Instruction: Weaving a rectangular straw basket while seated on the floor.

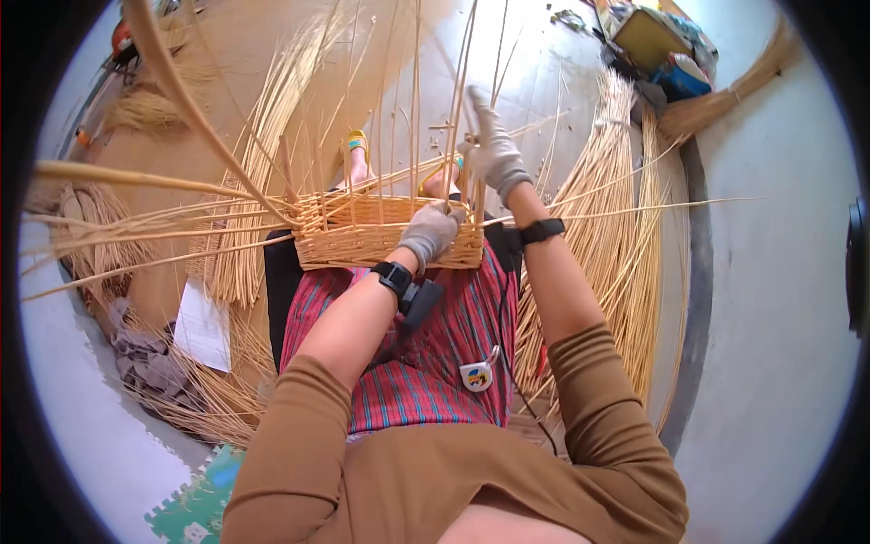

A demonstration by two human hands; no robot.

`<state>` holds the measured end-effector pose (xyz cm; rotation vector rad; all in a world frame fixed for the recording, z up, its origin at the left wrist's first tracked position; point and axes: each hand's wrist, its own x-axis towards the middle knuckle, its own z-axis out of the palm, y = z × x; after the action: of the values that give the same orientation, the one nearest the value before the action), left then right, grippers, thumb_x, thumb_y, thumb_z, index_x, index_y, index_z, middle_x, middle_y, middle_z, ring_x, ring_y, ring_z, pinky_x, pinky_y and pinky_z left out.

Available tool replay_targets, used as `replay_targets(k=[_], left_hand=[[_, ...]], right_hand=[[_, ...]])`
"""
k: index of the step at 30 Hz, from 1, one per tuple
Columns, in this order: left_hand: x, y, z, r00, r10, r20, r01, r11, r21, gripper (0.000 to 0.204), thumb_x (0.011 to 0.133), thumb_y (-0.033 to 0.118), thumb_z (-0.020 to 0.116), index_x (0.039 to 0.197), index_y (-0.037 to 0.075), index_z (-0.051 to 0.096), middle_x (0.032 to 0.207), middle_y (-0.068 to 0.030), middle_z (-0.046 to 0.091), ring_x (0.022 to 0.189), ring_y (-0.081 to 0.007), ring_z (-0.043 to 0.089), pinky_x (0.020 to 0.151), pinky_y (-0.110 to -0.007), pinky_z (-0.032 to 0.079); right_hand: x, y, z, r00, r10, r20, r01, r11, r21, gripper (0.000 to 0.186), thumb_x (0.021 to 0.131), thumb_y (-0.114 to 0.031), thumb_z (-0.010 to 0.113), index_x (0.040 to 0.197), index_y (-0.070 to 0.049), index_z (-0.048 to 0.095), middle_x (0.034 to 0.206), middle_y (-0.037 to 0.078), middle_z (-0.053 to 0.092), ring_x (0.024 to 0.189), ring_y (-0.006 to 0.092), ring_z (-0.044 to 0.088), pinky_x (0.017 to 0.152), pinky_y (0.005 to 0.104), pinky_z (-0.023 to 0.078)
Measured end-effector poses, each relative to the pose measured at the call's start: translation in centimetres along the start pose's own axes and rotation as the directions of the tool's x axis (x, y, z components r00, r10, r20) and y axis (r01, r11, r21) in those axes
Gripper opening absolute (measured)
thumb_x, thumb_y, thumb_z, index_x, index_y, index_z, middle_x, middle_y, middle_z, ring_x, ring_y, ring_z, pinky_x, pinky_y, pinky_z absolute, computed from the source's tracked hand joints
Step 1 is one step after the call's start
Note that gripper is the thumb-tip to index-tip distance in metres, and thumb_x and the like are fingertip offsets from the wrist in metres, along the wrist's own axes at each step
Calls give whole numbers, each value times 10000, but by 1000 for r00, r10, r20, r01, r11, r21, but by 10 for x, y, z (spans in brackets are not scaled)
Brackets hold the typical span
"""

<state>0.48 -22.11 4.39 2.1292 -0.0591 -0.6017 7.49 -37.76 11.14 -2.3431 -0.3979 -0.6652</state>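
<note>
A small rectangular wicker basket [390,247], partly woven, rests across my lap on a red striped cloth [390,399]. Long wicker rods stand up from its rim, and others stick out sideways. My left hand [430,232], in a grey glove, grips the basket wall near its right end; its fingertips are partly hidden. Beside the upright rods at the right corner is my gloved right hand [495,150], raised with its fingers stretched out. Its thumb side is close to the rods, and I cannot tell whether it touches them.
Bundles of wicker rods [598,208] lie on the floor to the right, with more rods [281,118] at the left. A white tape measure [476,375] hangs over the cloth. Two thick rods [181,100] arc across the upper left. A white sheet [203,326] lies at the left.
</note>
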Motion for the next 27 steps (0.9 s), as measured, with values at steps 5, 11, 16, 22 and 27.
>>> replay_targets(k=[5,11,16,22,27], left_hand=[[-7,-6,11,991,52,-122,-57,998,-38,512,965,505,545,1065,21,680,1038,-276,699,1024,-429,674,888,-494,519],[-9,-4,17,941,138,-309,-136,990,28,398,1004,421,576,1047,35,660,685,-156,668,480,-224,643,492,-396,513],[-23,9,5,992,-122,28,122,893,-433,310,986,365,644,933,60,645,625,-86,641,406,-164,589,368,-336,461],[-36,12,-5,998,-30,59,54,881,-469,269,946,216,699,1131,58,585,795,-119,685,570,-218,682,464,-369,548],[-40,10,9,454,860,-233,-636,496,591,851,861,269,760,1544,111,277,1006,-184,700,963,-397,669,834,-472,546]], right_hand=[[15,10,-15,890,266,369,-365,903,229,703,843,8,708,1464,-265,527,1083,93,713,966,249,686,891,389,538],[48,-1,-2,869,292,399,-313,950,-14,312,844,-141,753,1150,-152,697,950,95,730,866,232,689,795,350,537],[16,36,-9,905,418,77,-419,908,-8,232,890,-307,697,1039,-133,732,898,104,726,847,225,682,772,359,531],[-81,84,-86,513,799,315,-323,519,-792,524,976,-555,504,1090,-112,760,1156,227,697,1101,370,658,988,436,508],[-115,99,-123,911,143,386,188,689,-700,436,916,-525,622,1075,-149,777,1160,127,726,1117,299,666,974,395,516]])
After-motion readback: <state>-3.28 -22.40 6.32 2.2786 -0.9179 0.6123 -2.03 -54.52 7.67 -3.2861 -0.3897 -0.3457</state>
